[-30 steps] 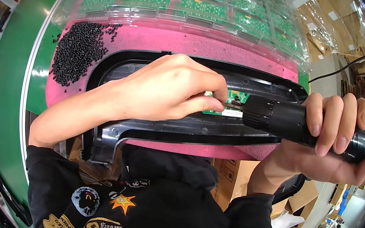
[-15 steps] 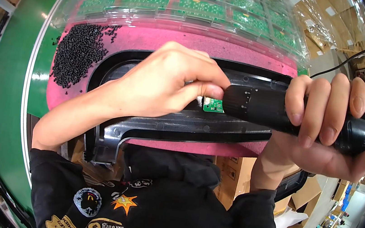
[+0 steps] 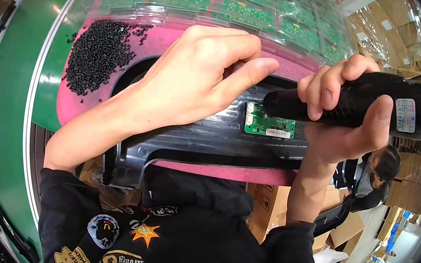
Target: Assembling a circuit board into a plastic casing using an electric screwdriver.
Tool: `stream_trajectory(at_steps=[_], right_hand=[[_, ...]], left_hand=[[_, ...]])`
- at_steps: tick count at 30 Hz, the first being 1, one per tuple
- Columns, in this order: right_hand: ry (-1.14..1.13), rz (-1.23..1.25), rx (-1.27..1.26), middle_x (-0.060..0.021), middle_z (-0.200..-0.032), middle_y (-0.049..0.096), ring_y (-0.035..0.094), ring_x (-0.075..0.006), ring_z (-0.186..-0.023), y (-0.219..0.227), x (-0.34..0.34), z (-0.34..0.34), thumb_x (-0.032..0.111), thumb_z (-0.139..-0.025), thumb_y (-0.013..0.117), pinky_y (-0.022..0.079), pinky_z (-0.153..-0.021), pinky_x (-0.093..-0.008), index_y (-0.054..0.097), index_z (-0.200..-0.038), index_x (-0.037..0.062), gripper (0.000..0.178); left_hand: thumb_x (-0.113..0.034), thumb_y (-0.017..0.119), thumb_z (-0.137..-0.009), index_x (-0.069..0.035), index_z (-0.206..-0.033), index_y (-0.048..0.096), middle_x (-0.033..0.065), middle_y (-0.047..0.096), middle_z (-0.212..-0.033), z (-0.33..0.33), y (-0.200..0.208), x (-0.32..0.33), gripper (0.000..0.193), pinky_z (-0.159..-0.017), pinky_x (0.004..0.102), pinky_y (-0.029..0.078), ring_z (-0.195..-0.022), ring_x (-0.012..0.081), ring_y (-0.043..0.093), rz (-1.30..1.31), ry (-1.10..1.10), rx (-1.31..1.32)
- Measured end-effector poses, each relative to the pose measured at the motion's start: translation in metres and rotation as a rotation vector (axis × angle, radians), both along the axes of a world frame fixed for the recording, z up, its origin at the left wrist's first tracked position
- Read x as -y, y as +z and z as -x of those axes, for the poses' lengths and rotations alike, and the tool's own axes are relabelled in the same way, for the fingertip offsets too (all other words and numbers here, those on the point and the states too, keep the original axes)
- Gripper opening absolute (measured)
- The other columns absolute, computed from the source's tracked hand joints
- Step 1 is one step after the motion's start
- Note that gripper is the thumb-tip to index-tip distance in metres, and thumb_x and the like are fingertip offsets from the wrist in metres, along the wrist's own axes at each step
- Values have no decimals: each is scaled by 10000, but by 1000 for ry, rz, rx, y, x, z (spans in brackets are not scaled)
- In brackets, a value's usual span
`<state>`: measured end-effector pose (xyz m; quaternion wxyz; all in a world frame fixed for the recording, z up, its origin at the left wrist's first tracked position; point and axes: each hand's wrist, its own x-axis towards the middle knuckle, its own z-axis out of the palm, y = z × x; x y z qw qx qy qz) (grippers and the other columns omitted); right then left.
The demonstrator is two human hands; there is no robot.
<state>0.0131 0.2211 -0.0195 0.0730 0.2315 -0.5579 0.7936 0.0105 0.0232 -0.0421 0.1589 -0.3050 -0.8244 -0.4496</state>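
Note:
A green circuit board (image 3: 269,126) lies inside a long black plastic housing (image 3: 204,140). My right hand (image 3: 343,145) is wrapped round a black electric screwdriver (image 3: 364,95), whose narrow front end is over the board's upper edge; its tip is hidden. To the left of that end, my left hand (image 3: 197,72) hovers above the housing, apart from the tool. Its fingers are curled with the thumb near the index finger; whatever they may hold is hidden. A pile of small black screws (image 3: 99,55) sits left of the housing.
The housing rests on a pink mat (image 3: 221,172). Clear plastic trays (image 3: 182,18) of green boards stand behind it. A green surface (image 3: 9,122) runs along the left. Cardboard boxes (image 3: 269,204) are below the mat's edge, and another person (image 3: 379,173) is at right.
My left hand has come away from the screwdriver's front end and risen slightly. The screwdriver has swung and turned in my right hand, uncovering more of the circuit board.

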Motion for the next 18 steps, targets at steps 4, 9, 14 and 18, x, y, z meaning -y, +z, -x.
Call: stream_trajectory(at_steps=[4, 9, 14, 18], right_hand=[[20, -1, 6, -28, -620, 463, 378, -112, -454, -1, 4, 1, 547, -864, 526, 342, -509, -275, 487, -944, 40, 515], [4, -134, -16, -34, -641, 464, 388, -108, -470, -3, 10, 6, 482, -891, 524, 361, -540, -278, 487, -948, 40, 447], [-11, -170, -9, -20, -636, 467, 389, -99, -471, -6, 12, 12, 473, -905, 521, 368, -545, -281, 500, -974, 39, 440], [21, -186, -37, -8, -625, 460, 388, -89, -468, -5, 12, 10, 531, -895, 535, 352, -517, -262, 504, -998, 31, 511]], left_hand=[[-102, 654, -887, 17, -837, 598, 107, 553, -707, 0, 0, 1, 140, -551, 296, 426, -620, 189, 544, 44, 17, 6], [-52, 636, -868, 19, -896, 625, 124, 606, -766, 0, -13, 0, 77, -601, 330, 471, -668, 259, 603, -1, -56, -17], [-7, 628, -837, 23, -929, 634, 144, 626, -779, 2, -15, 2, 97, -635, 370, 496, -688, 282, 627, 83, -104, 58], [-3, 626, -836, 29, -930, 634, 149, 634, -777, 1, -17, 1, 99, -647, 372, 501, -701, 287, 640, 40, -144, 52]])
